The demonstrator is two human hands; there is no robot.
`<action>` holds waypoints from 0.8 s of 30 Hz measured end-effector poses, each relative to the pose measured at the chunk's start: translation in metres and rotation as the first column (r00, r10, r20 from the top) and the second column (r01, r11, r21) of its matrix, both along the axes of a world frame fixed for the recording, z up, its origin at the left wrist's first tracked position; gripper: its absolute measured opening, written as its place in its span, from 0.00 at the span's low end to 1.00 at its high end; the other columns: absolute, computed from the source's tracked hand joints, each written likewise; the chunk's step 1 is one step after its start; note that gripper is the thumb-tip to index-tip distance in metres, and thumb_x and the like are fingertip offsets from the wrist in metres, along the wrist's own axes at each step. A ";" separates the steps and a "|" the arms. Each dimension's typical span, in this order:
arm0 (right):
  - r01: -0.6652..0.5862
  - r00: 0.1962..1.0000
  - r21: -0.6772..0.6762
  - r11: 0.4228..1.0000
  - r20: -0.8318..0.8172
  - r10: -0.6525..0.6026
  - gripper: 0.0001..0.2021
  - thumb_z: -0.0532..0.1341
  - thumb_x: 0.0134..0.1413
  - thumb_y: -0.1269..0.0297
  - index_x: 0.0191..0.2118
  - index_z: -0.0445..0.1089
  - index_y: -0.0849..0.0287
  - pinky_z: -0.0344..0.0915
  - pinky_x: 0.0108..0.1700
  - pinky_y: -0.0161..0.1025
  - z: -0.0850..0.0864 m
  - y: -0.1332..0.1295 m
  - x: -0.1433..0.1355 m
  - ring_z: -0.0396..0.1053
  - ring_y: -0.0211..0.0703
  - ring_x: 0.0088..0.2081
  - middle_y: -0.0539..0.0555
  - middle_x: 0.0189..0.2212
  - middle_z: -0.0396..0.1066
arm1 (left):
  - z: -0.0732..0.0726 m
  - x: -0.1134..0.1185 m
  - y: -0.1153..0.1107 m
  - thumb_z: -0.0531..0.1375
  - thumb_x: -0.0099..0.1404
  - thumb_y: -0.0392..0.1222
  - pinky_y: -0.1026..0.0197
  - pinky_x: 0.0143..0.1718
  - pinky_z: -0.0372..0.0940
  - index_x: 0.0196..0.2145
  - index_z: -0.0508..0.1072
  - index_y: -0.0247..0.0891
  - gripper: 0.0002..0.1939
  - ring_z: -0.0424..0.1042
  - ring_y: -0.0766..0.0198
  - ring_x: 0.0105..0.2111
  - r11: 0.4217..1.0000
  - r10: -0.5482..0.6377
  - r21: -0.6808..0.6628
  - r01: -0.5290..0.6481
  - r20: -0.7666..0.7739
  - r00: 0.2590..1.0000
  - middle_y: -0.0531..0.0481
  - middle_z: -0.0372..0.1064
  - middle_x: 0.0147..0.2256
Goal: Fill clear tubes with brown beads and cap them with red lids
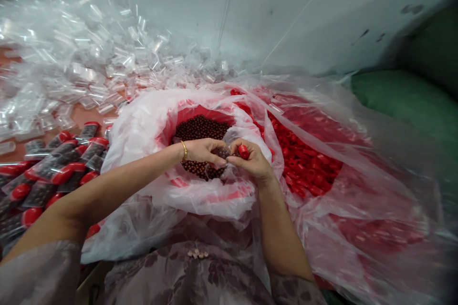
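Over an open white bag [139,121] full of small brown balls [200,127], my two hands meet. My left hand [207,150], with a gold bracelet at the wrist, is closed around a small clear container [223,152] whose outline is partly hidden by fingers. My right hand [252,159] holds a red cap [244,151] against the palm side, while its thumb and forefinger touch the clear container's near end. Whether balls are inside the container is hard to make out.
Many clear empty containers [86,74] are heaped at the back left. Filled containers with red caps [46,190] lie at the left. A clear plastic bag of red caps [304,167] is on the right, beside a green surface [404,105]. A pale wall [286,14] stands behind.
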State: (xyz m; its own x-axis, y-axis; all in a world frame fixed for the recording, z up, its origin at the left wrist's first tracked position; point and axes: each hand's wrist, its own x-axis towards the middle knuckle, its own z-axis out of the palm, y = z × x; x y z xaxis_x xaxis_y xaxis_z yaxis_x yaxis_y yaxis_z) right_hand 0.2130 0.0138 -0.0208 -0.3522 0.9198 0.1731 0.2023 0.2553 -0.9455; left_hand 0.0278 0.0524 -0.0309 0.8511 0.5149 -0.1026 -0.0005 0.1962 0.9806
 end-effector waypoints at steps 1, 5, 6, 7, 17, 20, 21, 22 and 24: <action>0.008 1.000 -0.017 1.000 -0.010 -0.008 0.15 0.68 0.40 0.55 0.26 0.64 0.58 0.53 0.24 0.33 -0.001 0.000 0.000 0.54 0.32 0.22 0.46 0.20 0.59 | 0.000 0.000 0.000 0.70 0.45 0.45 0.65 0.34 0.62 0.33 0.68 0.32 0.21 0.66 0.70 0.29 1.000 0.006 0.006 -0.006 0.009 1.000 0.54 0.67 0.29; 0.090 0.990 -0.083 0.993 -0.097 -0.098 0.17 0.67 0.42 0.50 0.27 0.63 0.57 0.52 0.19 0.32 -0.005 0.001 0.001 0.55 0.31 0.18 0.44 0.20 0.58 | 0.000 0.000 0.002 0.70 0.46 0.44 0.64 0.35 0.62 0.35 0.69 0.32 0.21 0.67 0.70 0.29 0.998 0.058 0.011 -0.059 0.063 0.996 0.53 0.68 0.28; 0.114 0.985 -0.087 0.990 -0.120 -0.124 0.17 0.67 0.41 0.50 0.27 0.63 0.57 0.52 0.19 0.32 -0.006 0.002 0.001 0.55 0.30 0.17 0.44 0.20 0.58 | 0.001 -0.001 0.003 0.70 0.46 0.44 0.64 0.35 0.62 0.35 0.69 0.32 0.21 0.67 0.70 0.29 0.996 0.084 0.006 -0.085 0.078 0.993 0.53 0.68 0.29; 0.135 0.980 -0.091 0.987 -0.133 -0.147 0.18 0.67 0.41 0.50 0.26 0.63 0.57 0.52 0.18 0.32 -0.007 0.002 0.001 0.55 0.30 0.17 0.44 0.19 0.57 | 0.001 -0.001 0.003 0.70 0.46 0.44 0.64 0.35 0.62 0.36 0.68 0.32 0.22 0.67 0.70 0.30 0.993 0.115 -0.003 -0.115 0.093 0.989 0.53 0.68 0.29; 0.119 0.928 -0.386 0.915 -0.285 -0.241 0.19 0.57 0.47 0.46 0.38 0.64 0.56 0.38 0.14 0.31 -0.006 0.010 -0.005 0.44 0.26 0.12 0.43 0.21 0.58 | 0.002 0.000 0.000 0.64 0.53 0.36 0.63 0.39 0.63 0.35 0.67 0.32 0.12 0.67 0.69 0.33 0.968 0.242 0.056 -0.243 0.035 0.970 0.51 0.68 0.32; 0.144 0.942 -0.316 0.938 -0.245 -0.228 0.15 0.57 0.48 0.50 0.34 0.66 0.58 0.42 0.15 0.31 -0.009 0.008 -0.006 0.49 0.27 0.14 0.45 0.22 0.60 | 0.001 0.001 -0.001 0.62 0.54 0.34 0.65 0.37 0.63 0.34 0.67 0.32 0.09 0.66 0.70 0.31 0.965 0.242 0.117 -0.235 -0.051 0.969 0.53 0.68 0.30; 0.157 0.949 -0.289 0.944 -0.221 -0.225 0.15 0.57 0.49 0.50 0.34 0.66 0.58 0.43 0.15 0.31 -0.010 0.008 -0.006 0.51 0.27 0.14 0.45 0.22 0.60 | 0.001 0.001 -0.002 0.61 0.55 0.34 0.65 0.36 0.63 0.34 0.67 0.32 0.08 0.66 0.70 0.30 0.963 0.243 0.134 -0.233 -0.063 0.968 0.53 0.67 0.29; 0.168 0.955 -0.268 0.949 -0.193 -0.224 0.16 0.58 0.49 0.49 0.34 0.67 0.58 0.45 0.15 0.31 -0.011 0.007 -0.006 0.53 0.28 0.15 0.45 0.22 0.61 | 0.001 0.001 -0.002 0.61 0.55 0.34 0.65 0.35 0.63 0.33 0.67 0.32 0.08 0.66 0.70 0.30 0.962 0.244 0.145 -0.233 -0.065 0.968 0.53 0.67 0.29; 0.185 0.964 -0.247 0.951 -0.143 -0.225 0.18 0.59 0.49 0.47 0.36 0.67 0.58 0.49 0.16 0.31 -0.012 0.007 -0.007 0.55 0.29 0.16 0.46 0.22 0.63 | 0.001 0.002 -0.002 0.60 0.56 0.34 0.65 0.34 0.63 0.32 0.66 0.32 0.06 0.65 0.71 0.29 0.960 0.246 0.151 -0.236 -0.051 0.968 0.54 0.66 0.29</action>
